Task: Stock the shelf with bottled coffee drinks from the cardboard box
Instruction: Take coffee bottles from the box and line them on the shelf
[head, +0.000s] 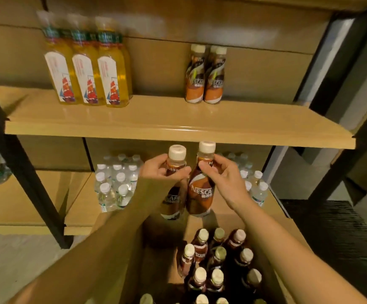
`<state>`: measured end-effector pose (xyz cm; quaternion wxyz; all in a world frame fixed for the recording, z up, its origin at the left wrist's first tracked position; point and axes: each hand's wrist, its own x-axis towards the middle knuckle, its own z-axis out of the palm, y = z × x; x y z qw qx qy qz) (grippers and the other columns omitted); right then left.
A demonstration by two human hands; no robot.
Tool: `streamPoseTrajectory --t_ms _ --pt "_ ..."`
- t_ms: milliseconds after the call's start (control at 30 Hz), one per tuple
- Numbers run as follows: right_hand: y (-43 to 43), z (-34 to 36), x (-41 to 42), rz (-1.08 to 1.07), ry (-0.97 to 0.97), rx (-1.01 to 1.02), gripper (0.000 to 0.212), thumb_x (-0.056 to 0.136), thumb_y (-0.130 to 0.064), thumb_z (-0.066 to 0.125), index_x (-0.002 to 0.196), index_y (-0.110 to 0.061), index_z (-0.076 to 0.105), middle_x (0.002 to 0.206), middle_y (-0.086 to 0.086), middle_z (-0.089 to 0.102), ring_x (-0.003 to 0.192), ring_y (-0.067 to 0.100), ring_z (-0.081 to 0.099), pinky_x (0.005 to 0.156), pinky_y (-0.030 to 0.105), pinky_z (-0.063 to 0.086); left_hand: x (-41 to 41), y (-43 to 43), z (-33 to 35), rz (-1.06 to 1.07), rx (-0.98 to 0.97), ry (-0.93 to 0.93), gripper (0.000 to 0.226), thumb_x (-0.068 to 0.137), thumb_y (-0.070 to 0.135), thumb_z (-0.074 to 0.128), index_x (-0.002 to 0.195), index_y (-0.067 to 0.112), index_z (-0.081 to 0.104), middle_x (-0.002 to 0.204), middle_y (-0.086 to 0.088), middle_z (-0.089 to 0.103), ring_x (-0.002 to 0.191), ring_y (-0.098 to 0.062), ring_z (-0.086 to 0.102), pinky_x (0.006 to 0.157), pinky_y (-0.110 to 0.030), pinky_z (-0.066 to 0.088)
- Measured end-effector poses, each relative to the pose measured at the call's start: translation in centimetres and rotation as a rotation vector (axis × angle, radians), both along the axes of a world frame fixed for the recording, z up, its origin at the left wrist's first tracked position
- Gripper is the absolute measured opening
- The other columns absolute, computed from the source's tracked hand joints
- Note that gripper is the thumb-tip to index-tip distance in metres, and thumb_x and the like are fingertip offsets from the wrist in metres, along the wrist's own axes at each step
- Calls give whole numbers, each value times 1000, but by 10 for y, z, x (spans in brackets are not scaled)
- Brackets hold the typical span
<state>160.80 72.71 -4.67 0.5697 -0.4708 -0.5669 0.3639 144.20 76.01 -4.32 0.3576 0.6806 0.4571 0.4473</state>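
My left hand (156, 170) grips one coffee bottle (175, 200) at its neck; my right hand (224, 178) pinches a second coffee bottle (201, 194) just below its cap. Both bottles stand nearly upright, long axes vertical and caps up. They are side by side above the cardboard box (163, 238), just under the shelf (178, 119) edge. On that shelf, two shelved coffee bottles (204, 77) stand upright, well right of the oil bottles (88, 69). More boxed bottles (217, 260) sit caps-up inside.
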Motion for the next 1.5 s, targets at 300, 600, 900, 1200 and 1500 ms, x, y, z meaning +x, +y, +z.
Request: streamPoseTrajectory --t_ms 300,600,900,1200,1500 --pt "31 115 31 -61 -77 168 17 89 -20 59 103 -13 65 87 -4 72 76 4 71 65 15 54 34 28 124 -20 171 -136 29 76 31 72 102 19 67 92 8 68 84 -1 63 72 -20 51" --pt "77 155 64 -184 -127 201 13 88 -29 59 97 -20 63 92 -1 71 85 12 70 74 24 56 70 83 164 39 175 -97 43 73 38 73 108 14 66 107 -4 70 98 -19 66 87 -43 55" --pt "162 145 94 -276 -134 149 22 88 -31 60 104 -16 59 98 1 69 90 13 67 77 24 54 107 158 151 221 181 -31 37 73 42 73 101 18 65 98 -2 70 89 -17 66 78 -32 54" --pt "226 139 101 -288 -158 103 19 88 -26 61 85 -8 64 86 14 72 81 22 70 78 40 58 130 215 141 391 138 -28 38 71 44 74 77 8 64 77 -6 68 73 -21 66 71 -40 59" --pt "238 130 105 -257 -109 110 12 88 -23 60 86 -11 61 81 9 71 78 19 69 67 29 56 133 224 138 409 141 -56 42 69 43 77 55 9 55 67 -10 66 67 -24 65 66 -37 57"
